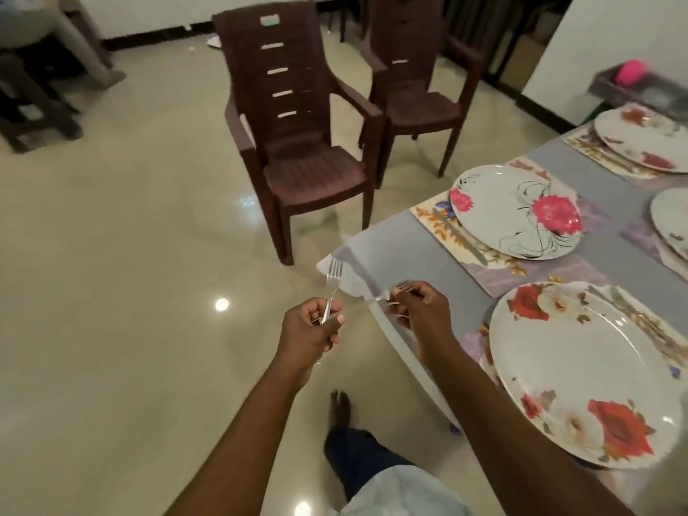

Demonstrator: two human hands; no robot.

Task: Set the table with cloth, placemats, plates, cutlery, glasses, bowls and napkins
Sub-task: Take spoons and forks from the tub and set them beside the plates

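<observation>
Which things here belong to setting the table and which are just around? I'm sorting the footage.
Job:
clear plastic fork in the left hand
second clear fork in the right hand
white flowered plates
patterned placemats
grey tablecloth

Around:
brown plastic armchairs
pink object on a shelf

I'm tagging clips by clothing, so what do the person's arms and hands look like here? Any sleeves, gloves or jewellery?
Both forearms are bare up to the frame's bottom edge: no sleeves show. The left hand and right hand are ungloved, with no visible rings, watch or bracelets. Fingernails on the left fingers look short and unpainted.
</observation>
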